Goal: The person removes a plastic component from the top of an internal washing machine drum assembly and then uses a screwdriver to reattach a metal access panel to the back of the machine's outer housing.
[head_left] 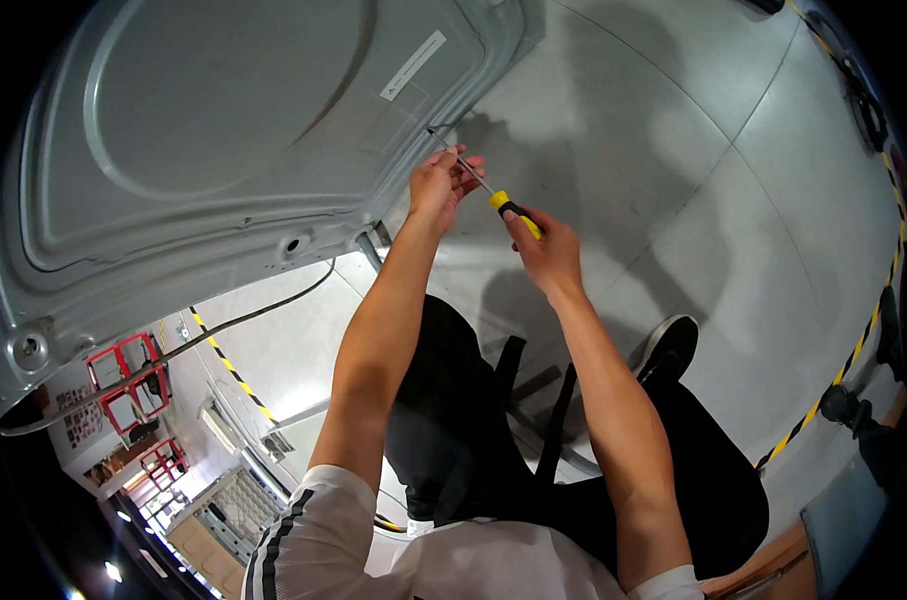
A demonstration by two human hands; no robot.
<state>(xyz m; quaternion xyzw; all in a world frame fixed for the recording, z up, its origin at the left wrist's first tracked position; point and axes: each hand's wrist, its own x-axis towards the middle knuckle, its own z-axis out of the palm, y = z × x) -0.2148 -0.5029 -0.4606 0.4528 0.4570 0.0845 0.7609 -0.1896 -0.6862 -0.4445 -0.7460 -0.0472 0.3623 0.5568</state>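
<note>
My right hand (544, 245) grips the yellow-and-black handle of a screwdriver (503, 203), whose metal shaft points up and left. My left hand (439, 185) has its fingers curled at the shaft, just short of the tip. The tip is at the lower right edge of a grey sheet-metal panel (224, 110), which has pressed ridges, holes and a white label (413, 65). Whether the tip touches the metal or sits in a slot is too small to tell.
My legs and right shoe (672, 348) are below me on grey floor tiles (694, 180). Yellow-black tape (224, 365) runs across the floor on both sides. A thin cable (254, 318) crosses below the panel. Red-framed racks (124, 375) stand at left; dark objects line the right edge.
</note>
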